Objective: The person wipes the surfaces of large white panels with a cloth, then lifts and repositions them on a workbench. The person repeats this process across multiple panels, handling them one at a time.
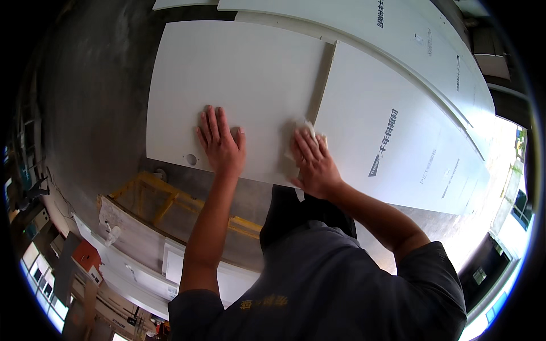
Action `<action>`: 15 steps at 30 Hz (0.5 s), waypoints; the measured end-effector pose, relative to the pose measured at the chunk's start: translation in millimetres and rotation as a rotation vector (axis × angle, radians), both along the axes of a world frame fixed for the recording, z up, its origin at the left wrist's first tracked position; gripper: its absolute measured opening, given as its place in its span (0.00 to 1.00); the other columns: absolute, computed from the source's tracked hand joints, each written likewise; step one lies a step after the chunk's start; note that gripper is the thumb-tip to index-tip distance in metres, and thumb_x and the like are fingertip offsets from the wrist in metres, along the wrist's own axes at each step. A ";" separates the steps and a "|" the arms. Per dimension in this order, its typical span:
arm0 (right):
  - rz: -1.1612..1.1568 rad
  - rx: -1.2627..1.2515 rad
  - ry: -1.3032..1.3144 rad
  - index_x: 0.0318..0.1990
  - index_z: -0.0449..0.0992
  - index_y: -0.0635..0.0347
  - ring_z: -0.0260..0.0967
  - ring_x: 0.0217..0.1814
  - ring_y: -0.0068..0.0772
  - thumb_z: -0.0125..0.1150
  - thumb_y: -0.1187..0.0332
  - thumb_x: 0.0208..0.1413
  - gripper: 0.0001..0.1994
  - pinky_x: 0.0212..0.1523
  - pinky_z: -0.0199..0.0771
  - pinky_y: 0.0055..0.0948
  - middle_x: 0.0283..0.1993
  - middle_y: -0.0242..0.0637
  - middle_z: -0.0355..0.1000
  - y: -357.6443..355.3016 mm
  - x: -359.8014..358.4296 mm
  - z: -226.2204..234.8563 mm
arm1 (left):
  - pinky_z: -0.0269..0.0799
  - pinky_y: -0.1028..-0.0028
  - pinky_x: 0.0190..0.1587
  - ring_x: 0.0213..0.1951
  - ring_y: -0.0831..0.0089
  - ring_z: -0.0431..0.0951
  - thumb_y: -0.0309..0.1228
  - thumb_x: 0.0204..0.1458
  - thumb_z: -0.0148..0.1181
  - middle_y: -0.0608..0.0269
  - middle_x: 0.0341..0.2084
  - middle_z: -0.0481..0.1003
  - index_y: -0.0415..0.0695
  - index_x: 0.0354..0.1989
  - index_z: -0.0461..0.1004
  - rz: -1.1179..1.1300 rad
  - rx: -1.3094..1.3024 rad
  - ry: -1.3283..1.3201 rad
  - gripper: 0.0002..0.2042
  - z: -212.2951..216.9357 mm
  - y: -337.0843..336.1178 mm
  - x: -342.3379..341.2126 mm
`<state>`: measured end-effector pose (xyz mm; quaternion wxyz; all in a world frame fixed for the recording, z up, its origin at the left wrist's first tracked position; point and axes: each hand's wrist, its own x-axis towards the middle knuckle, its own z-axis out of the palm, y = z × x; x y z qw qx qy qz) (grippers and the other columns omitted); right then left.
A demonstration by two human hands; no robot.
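Plain white panel (256, 74). Lies flat directly in front of the person, smooth face up, with a round hole (190, 159) by its near left corner. Bears the left hand (220, 142) on its near half, left of its middle: open, palm down, fingers stretched out and slightly apart, pointing toward the panel's far edge, thumb out to the right. Bears the right hand (313, 156) close to its right edge, also palm down, over a crumpled off-white cloth (307, 126). Shows folds of that cloth around the fingertips and beside the fingers, somewhat blurred. Cannot tell whether gripped in the fingers or only pressed beneath them.

Borders, along its right edge, a white panel with dark printing (358, 85), with a narrow shadow along the line between. Cannot tell whether merely touching or overlapping there. Has long white boards (335, 12) beyond its far edge, reaching off to the right. Leaves grey concrete floor (96, 85) in sight to its left. Has a yellow frame (153, 196) past its near edge, toward the left. Faces, on its near side, a dark grey T-shirt (324, 284).
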<state>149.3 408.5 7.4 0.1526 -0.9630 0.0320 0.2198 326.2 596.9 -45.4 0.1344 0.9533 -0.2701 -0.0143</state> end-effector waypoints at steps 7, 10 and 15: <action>-0.251 -0.234 -0.366 0.78 0.46 0.67 0.31 0.86 0.47 0.52 0.43 0.66 0.44 0.83 0.31 0.49 0.83 0.50 0.40 -98.4 56.0 -15.8 | 0.40 0.44 0.76 0.77 0.50 0.49 0.43 0.63 0.56 0.50 0.76 0.51 0.43 0.75 0.56 -0.031 -0.007 -0.032 0.34 2.0 -7.6 0.9; -0.272 -0.215 -0.418 0.76 0.50 0.69 0.35 0.86 0.48 0.52 0.44 0.66 0.43 0.82 0.33 0.49 0.82 0.52 0.42 -67.7 50.8 -15.7 | 0.40 0.44 0.76 0.77 0.49 0.49 0.43 0.63 0.55 0.50 0.76 0.52 0.42 0.75 0.56 -0.041 -0.010 -0.070 0.34 -1.5 -6.3 0.4; 0.050 0.051 -0.066 0.74 0.57 0.68 0.39 0.85 0.47 0.59 0.40 0.59 0.46 0.82 0.35 0.53 0.82 0.49 0.46 27.7 -112.6 -7.2 | 0.41 0.45 0.76 0.77 0.50 0.50 0.43 0.64 0.54 0.50 0.76 0.54 0.43 0.74 0.57 -0.010 -0.011 -0.076 0.32 -6.6 -0.4 -3.8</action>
